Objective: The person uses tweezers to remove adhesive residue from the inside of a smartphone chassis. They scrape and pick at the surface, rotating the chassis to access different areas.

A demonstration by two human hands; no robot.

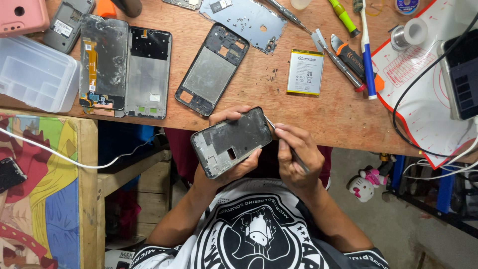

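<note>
Gripping the dark phone frame (pixel 233 141) firmly from beneath, above the lap just off the wooden surface (pixel 328 112), the left hand (pixel 234 167) should probably stay steady while the right hand (pixel 294 157), closed pen-like around thin tweezers (pixel 291 149), works gently at the frame's upper corner.

A flat white battery with yellow edges (pixel 305 72) and a printed label lies on the table above the right hand (pixel 298 157). A dark screen (pixel 462 74) stands far right of this hand, at the frame edge.
</note>
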